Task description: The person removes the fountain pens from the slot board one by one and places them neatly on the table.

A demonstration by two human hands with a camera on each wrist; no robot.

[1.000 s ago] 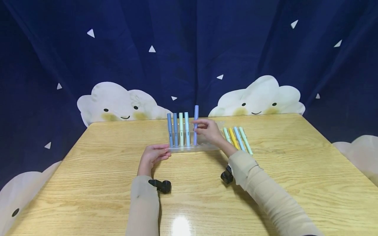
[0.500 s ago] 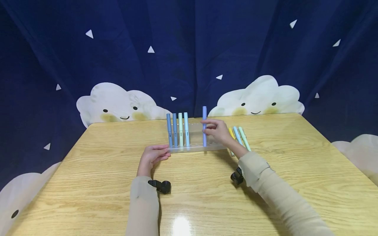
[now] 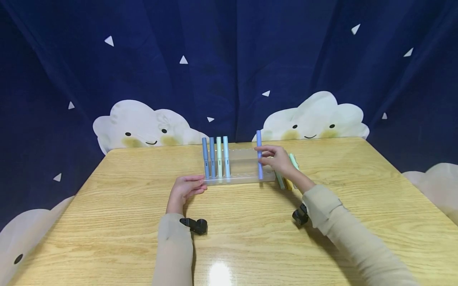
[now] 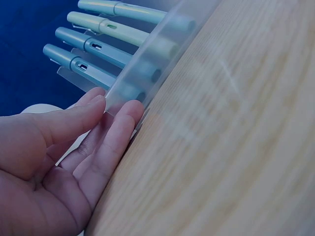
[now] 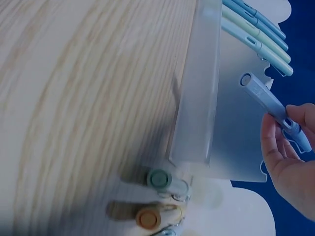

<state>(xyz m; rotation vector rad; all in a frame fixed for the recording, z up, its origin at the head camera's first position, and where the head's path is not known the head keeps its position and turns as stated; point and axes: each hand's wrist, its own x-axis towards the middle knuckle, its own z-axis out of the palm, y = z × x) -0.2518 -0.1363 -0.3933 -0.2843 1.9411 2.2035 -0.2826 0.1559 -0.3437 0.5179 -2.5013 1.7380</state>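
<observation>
In the head view, my right hand pinches a periwinkle-blue pen, upright in front of the right part of a clear pen holder. In the right wrist view this pen is between thumb and fingers, its bottom end apart from the holder's front ledge. My left hand grips the holder's left front corner, thumb above and fingers below in the left wrist view. Two dark blue pens, a pale green pen and a light blue pen stand in the holder's left half.
Right of the holder lie several more pens, partly hidden behind my right hand and forearm. Among them are a pale green pen and a yellow pen. The wooden table ends at a dark blue curtain with clouds on it.
My right hand has moved the periwinkle-blue pen steadily rightward along the holder, and now covers more of the loose pens. The left hand and the holder have stayed in place.
</observation>
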